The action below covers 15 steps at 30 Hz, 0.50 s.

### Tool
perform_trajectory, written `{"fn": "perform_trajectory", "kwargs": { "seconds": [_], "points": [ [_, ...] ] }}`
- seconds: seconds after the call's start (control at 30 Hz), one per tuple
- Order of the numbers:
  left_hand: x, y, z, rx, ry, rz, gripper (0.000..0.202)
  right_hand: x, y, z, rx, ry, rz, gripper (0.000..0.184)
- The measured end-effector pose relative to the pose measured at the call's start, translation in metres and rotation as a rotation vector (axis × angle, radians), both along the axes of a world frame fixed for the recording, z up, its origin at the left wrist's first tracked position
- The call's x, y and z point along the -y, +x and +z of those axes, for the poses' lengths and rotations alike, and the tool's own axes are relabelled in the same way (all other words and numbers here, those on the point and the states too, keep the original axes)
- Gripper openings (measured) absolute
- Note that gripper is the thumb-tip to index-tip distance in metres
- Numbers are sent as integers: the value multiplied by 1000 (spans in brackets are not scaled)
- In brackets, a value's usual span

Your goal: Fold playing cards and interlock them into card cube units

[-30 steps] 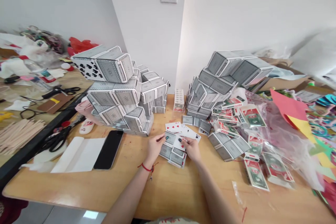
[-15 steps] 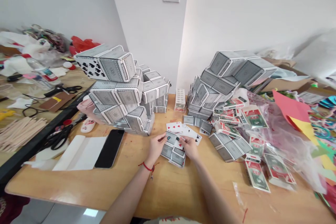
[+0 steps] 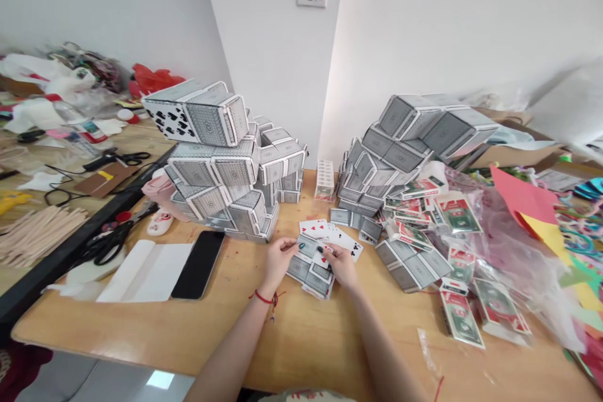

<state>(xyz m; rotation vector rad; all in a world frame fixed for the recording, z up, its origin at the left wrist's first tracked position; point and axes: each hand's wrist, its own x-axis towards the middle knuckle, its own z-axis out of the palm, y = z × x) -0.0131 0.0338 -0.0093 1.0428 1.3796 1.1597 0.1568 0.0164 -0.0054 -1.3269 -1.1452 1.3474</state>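
My left hand [image 3: 279, 262] pinches the edge of a grey-backed playing card [image 3: 306, 246] with its fingertips. My right hand [image 3: 342, 267] grips a white-faced card [image 3: 321, 257] close by, its fingers partly hiding it. Just beyond the hands, a fan of face-up cards [image 3: 328, 232] shows red hearts and black clubs. Below them, a loose pile of grey-backed cards [image 3: 308, 276] lies on the wooden table [image 3: 301, 333], partly under my hands.
Towering structures of grey card packs [image 3: 221, 163] [image 3: 400, 138] stand on both sides. Green-and-red card packs [image 3: 459, 319] and a plastic bag [image 3: 509, 257] lie to the right. A black phone [image 3: 198, 264] and scissors [image 3: 106, 244] lie to the left.
The whole scene has shifted slightly right in the view as my head turned. My hands stay over the cards, with the left hand's fingers a little further onto the grey-backed card.
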Motion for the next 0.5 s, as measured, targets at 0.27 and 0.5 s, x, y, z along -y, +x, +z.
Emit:
{"fn": "perform_trajectory", "kwargs": {
  "seconds": [0.27, 0.5],
  "points": [
    [-2, -9, 8, 62, -102, -172, 29, -2, 4, -5, 26, -28, 18, 41],
    [0, -7, 5, 72, -104, -182, 25, -6, 4, -8, 37, -52, 51, 41]
  ]
}}
